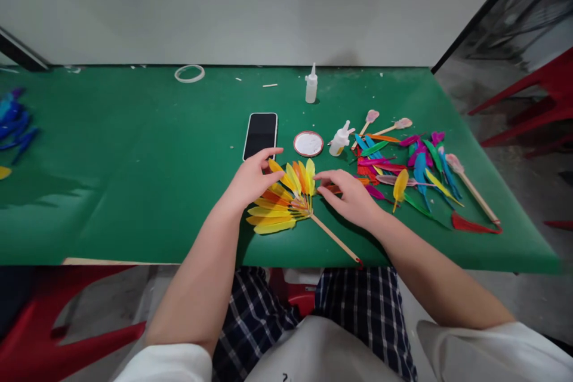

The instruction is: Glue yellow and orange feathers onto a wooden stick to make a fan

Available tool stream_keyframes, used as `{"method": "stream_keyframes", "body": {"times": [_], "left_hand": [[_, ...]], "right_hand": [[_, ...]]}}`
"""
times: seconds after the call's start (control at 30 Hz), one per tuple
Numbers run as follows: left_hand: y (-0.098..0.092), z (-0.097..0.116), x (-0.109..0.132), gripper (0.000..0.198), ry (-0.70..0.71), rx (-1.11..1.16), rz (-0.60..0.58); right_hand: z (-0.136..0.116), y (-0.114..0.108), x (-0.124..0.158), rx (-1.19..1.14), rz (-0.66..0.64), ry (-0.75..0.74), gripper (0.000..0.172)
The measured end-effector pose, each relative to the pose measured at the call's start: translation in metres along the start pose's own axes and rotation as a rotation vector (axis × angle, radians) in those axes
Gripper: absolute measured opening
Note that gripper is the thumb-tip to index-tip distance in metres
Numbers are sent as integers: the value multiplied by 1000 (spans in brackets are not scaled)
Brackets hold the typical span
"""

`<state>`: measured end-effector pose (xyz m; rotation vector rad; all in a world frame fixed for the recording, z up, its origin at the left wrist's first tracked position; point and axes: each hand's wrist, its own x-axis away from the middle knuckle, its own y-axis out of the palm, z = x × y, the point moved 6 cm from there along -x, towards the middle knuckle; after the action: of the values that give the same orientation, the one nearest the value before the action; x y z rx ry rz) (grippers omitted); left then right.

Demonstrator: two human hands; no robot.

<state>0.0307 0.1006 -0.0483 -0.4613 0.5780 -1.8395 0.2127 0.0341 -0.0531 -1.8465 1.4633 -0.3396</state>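
A fan of yellow and orange feathers (271,219) lies on the green table, spread around the head of a thin wooden stick (335,237). The stick slants down to the right, with a bit of red at its end. My left hand (253,179) is over the fan's upper left feathers, thumb and index finger apart. On the other side, my right hand (349,196) rests by the rightmost yellow feather, its fingers loosely bent and apart. Both hands' fingertips are close to the feather tips; whether they touch is hard to tell. I see nothing held in either hand.
Beyond the fan are a phone (261,134), a round white lid-like disc (308,144) and two glue bottles (311,88). Loose coloured feathers (418,158) and several sticks with pink heads (474,191) lie right. A tape roll (189,74) sits near the wall; blue feathers (15,119) lie far left.
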Motion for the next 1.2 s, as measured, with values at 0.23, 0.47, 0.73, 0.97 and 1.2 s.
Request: {"method": "stream_keyframes", "body": {"times": [0.23, 0.47, 0.73, 0.97, 1.2], "left_hand": [[11, -7, -2, 50, -28, 37, -60], [16, -9, -2, 51, -52, 77, -81], [14, -7, -2, 50, -52, 65, -71], [15, -8, -5, 50, -59, 52, -103], [15, -11, -5, 56, -81, 131, -81]], "right_hand": [[-21, 14, 1, 126, -56, -273, 24], [-24, 23, 3, 168, -92, -307, 26], [-22, -3, 4, 107, 53, -186, 22], [54, -89, 89, 170, 627, 629, 28], [80, -90, 102, 381, 448, 765, 42]]}}
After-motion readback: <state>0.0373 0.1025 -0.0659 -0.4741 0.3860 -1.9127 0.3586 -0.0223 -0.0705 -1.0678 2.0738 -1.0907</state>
